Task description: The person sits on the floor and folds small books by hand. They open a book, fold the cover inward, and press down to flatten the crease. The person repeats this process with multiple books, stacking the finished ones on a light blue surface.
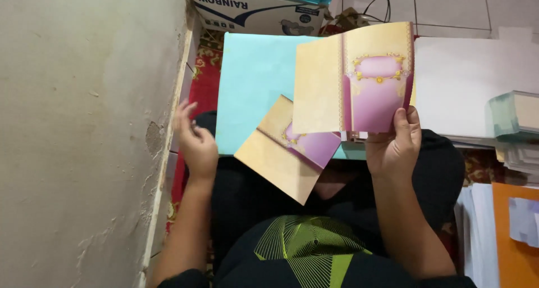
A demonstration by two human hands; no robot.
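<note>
Now the card [353, 80], a folded gold-and-purple sheet, stands upright pinched at its bottom edge by the right hand [396, 144], a second card [283, 150] lying just left on the lap, beside the empty, loose-fingered left hand [196, 142], over the blue sheet [252, 85].

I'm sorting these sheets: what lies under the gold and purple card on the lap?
A large light-blue paper sheet lies under the flat gold and purple card, with the black-clothed lap below its lower half. Anything beneath is hidden.
</note>
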